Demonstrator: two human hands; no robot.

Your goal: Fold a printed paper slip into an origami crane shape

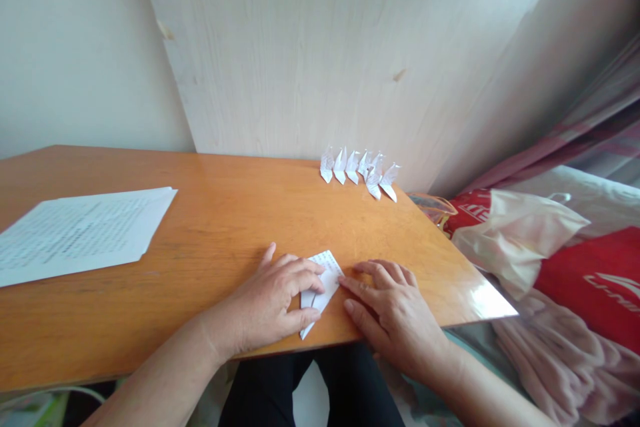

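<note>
A small folded piece of printed white paper [324,280] lies near the front edge of the orange wooden table [215,227]. My left hand [273,303] rests on its left side, fingers curled and pressing the paper down. My right hand [393,310] lies flat to the right, fingers stretched out, the fingertips touching the paper's right edge. A row of several finished folded paper figures [361,170] stands at the table's back edge.
A stack of printed sheets [75,233] lies at the table's left. A pale wooden board [325,47] leans against the wall behind. Right of the table are a beige plastic bag [515,233] and red fabric [595,280].
</note>
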